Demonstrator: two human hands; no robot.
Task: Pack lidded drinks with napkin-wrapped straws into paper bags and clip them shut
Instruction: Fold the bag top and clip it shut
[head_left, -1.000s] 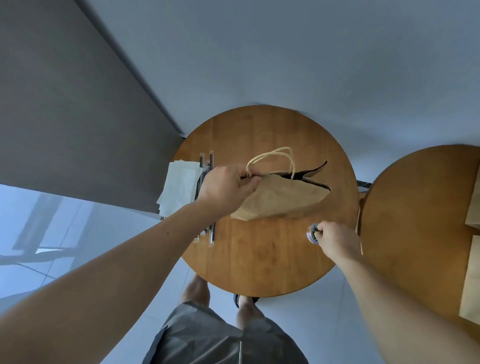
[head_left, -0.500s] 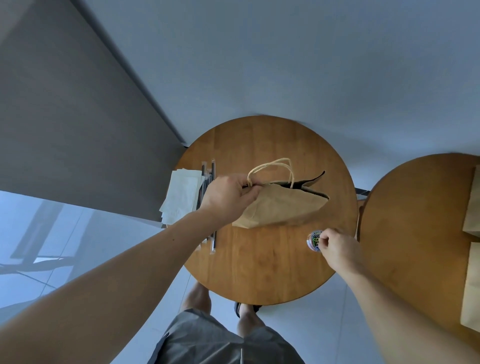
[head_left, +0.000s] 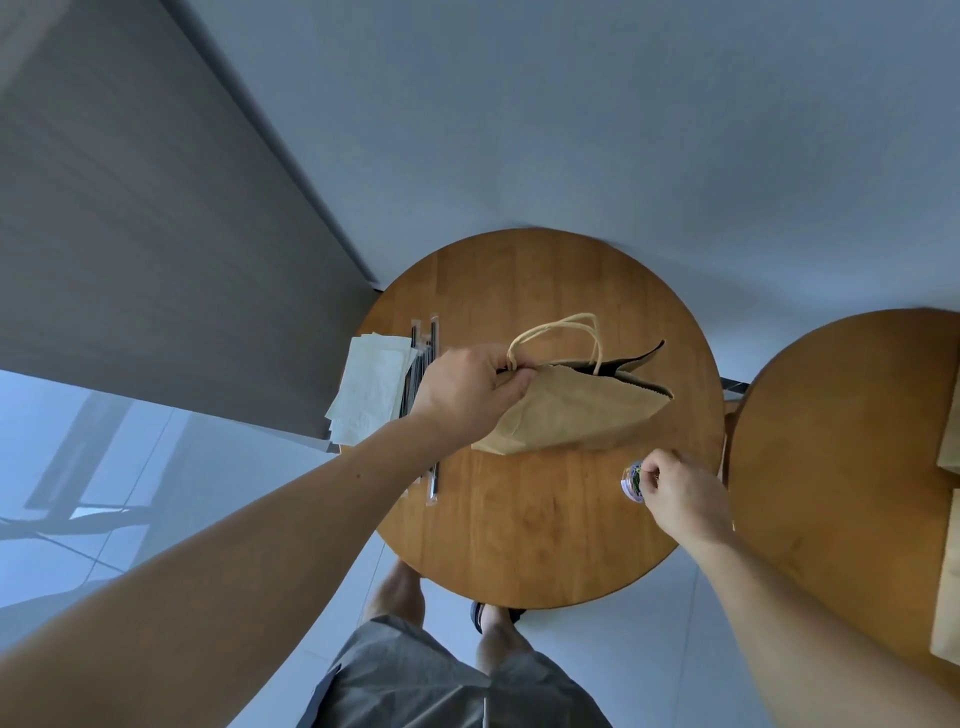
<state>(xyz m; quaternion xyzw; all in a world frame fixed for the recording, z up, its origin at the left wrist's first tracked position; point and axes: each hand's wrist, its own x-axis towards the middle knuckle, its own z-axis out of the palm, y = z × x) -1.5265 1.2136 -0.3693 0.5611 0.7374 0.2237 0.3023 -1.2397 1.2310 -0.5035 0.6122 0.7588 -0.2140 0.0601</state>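
Starting at the left edge of the round wooden bench (head_left: 545, 530), a stack of white napkins (head_left: 371, 395) is hanging a little over the rim. Right beside it, a bunch of dark straws (head_left: 432, 332) in clear wrappers is lying in a row, partly under the forearm. I'm not seeing any print on the wrappers.

The left hand (head_left: 467, 395) is reaching in over those, and its fingers (head_left: 511, 387) are curling round the top edge of the brown paper bag (head_left: 576, 415), pinching it just by the twisted paper handle (head_left: 556, 332). The bag is sitting about mid-bench, leaning over, with its mouth gaping open to the right and the dark inside showing. It's plain kraft paper with no logo or writing on the side facing us.

Further right, near the bench's right rim, a small round container (head_left: 630, 480) is standing just in front of the bag but not touching it. It's got a colourful printed top, purple and green, but it's way too small and blurry to read. The right hand (head_left: 680, 499) is coming down on it, fingers curled and pinching at its top edge.

Past that, a second wooden bench (head_left: 841, 441) is standing right next to the first, with flat brown paper bags (head_left: 948, 597) lying along the frame's right edge.
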